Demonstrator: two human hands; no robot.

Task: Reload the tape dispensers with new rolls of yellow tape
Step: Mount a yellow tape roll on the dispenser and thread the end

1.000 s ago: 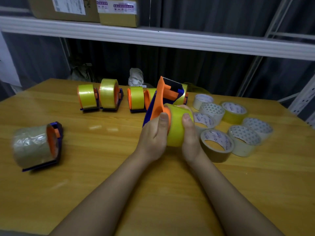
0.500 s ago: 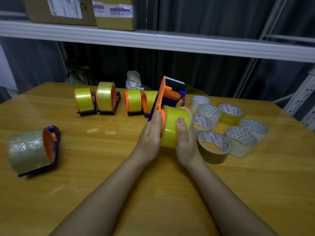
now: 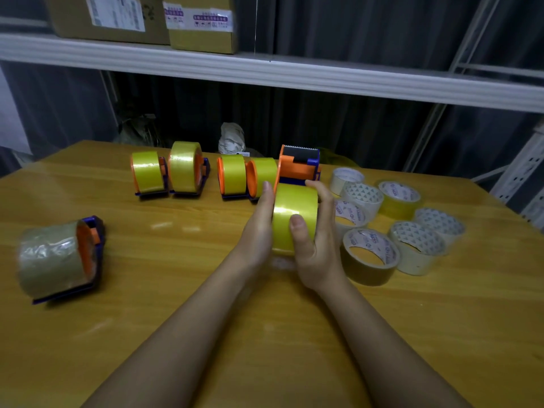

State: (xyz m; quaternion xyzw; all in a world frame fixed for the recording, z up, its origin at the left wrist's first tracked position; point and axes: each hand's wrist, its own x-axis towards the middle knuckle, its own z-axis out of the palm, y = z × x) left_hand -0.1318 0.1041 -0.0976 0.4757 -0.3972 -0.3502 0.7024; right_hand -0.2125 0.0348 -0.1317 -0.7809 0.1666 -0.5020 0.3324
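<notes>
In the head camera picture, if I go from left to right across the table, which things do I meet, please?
Dispenser with brownish tape → four loaded yellow dispensers standing in a row → left hand → yellow roll on the held dispenser → right hand → cluster of loose tape rolls.

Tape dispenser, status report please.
Left hand flat against dispenser side. Right hand grips yellow roll on it. Nothing blocking.
</notes>
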